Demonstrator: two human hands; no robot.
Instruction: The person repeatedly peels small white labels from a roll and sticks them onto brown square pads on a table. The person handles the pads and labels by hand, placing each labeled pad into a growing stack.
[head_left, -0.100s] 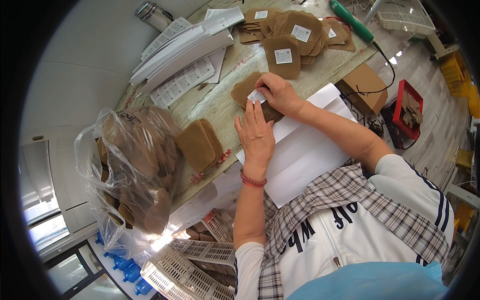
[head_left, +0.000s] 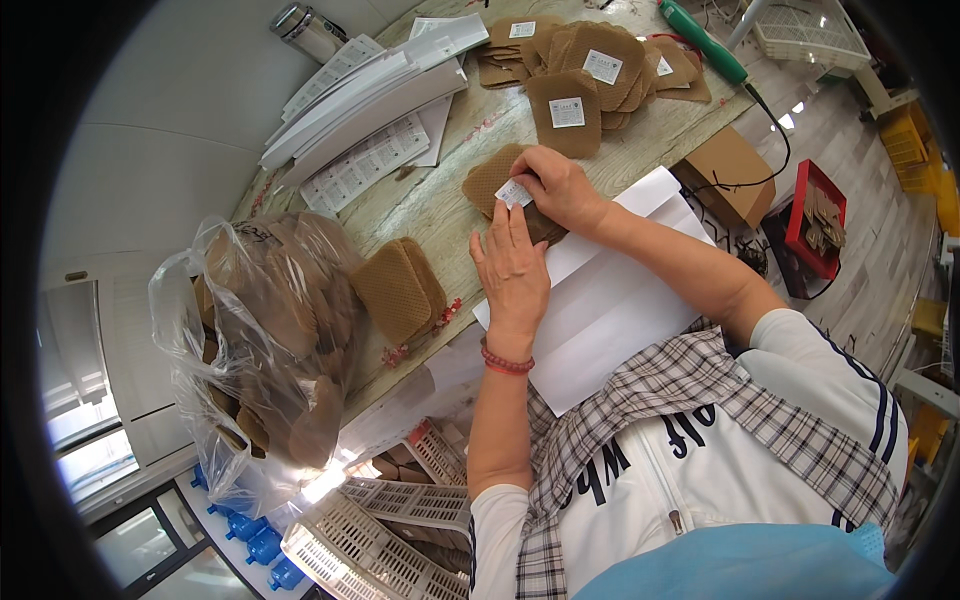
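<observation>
A white printed label (head_left: 514, 192) lies on the top of a small stack of brown textured pads (head_left: 483, 186) at the table's near edge. My right hand (head_left: 563, 195) is closed, with its thumb and forefinger pinching the label's right edge. My left hand (head_left: 512, 278) lies flat with stretched fingers, its fingertips touching the label's lower edge. Partly under my forearms spreads a folded white paper sheet (head_left: 610, 310). Another stack of unlabelled brown pads (head_left: 392, 292) sits to the left. Beyond my hands lie several labelled brown pads (head_left: 568, 142) in a loose pile.
A clear plastic bag (head_left: 270, 330) full of brown pads stands at the left. Paper strips (head_left: 375, 105), label sheets (head_left: 365, 165) and a steel flask (head_left: 308, 32) occupy the back left. A green-handled corded tool (head_left: 705, 42) lies far right. Plastic crates (head_left: 365, 545) stand below the table.
</observation>
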